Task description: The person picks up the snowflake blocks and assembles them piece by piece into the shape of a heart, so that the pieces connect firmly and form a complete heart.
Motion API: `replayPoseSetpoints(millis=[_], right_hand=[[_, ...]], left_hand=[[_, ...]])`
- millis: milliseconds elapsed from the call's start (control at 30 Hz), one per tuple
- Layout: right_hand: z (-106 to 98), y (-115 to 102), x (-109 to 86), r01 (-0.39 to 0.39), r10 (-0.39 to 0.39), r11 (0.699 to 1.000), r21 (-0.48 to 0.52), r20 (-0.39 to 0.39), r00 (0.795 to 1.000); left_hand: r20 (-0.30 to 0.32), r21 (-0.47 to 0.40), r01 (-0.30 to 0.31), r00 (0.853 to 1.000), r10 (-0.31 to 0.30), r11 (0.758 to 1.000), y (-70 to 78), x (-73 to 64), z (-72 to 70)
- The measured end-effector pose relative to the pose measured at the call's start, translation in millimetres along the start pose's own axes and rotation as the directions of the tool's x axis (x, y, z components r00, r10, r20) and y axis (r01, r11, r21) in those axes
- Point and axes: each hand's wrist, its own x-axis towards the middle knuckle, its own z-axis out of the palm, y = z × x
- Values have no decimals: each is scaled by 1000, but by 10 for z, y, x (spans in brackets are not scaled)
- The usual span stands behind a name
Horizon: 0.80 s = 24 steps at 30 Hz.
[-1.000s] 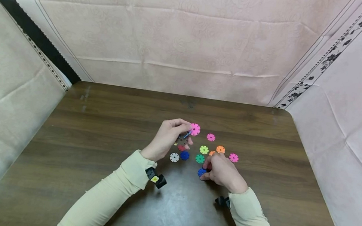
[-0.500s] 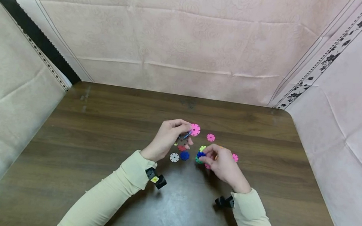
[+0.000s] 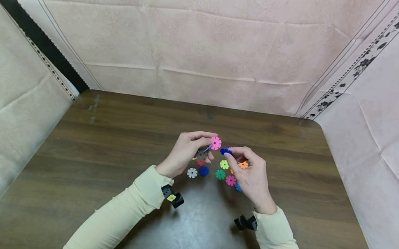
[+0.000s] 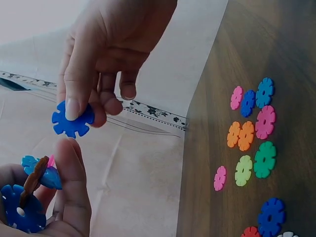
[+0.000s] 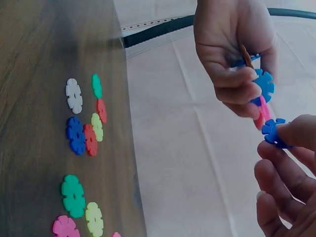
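Note:
My left hand [image 3: 190, 148] holds a small joined cluster of notched plastic flower discs above the table. A pink disc [image 3: 216, 143] sticks out at its right end; in the left wrist view a brown disc [image 4: 30, 183] and a large blue disc [image 4: 24, 210] show in the cluster. My right hand [image 3: 253, 174] pinches a single dark blue notched disc [image 4: 74, 129] between thumb and fingers, raised just right of the pink one. From the right wrist, that blue disc [image 5: 272, 132] sits right at the pink disc's lower end [image 5: 265, 107]. Fingers partly hide the cluster.
Loose discs lie on the wooden table [image 3: 101, 195] under the hands: white [image 3: 192, 173], blue [image 3: 203, 171], green [image 3: 220, 174], yellow-green [image 3: 224, 164], magenta [image 3: 231, 180] and orange [image 3: 243, 164] among them. Patterned cloth [image 3: 201, 50] hangs around the table.
My right hand has lifted the dark blue disc off the table and carried it up and forward to the pink disc. My left hand with the cluster has barely moved.

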Motion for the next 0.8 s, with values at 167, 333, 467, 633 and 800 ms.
replayPoseSetpoints(millis=[167,333,467,633,800], right_hand=[[9,-109,12,81,-82,996,-42,-23,996],[31,71,21,94,-98,994,-61,-56,994],[49,219,22,112,-116,992,-63,-65,991],[48,43,16,146,-150,987,-64,-71,986],[75,111,12,165,-174,982,-93,-90,981]], left_hand=[[10,-15,-18,1000,19,1000,14,-1,23],[20,-6,-32,999,32,999,27,-11,42],[22,1,-40,999,40,999,42,-21,56],[34,8,-43,999,42,999,46,-32,73],[33,-9,-45,998,46,999,60,-45,87]])
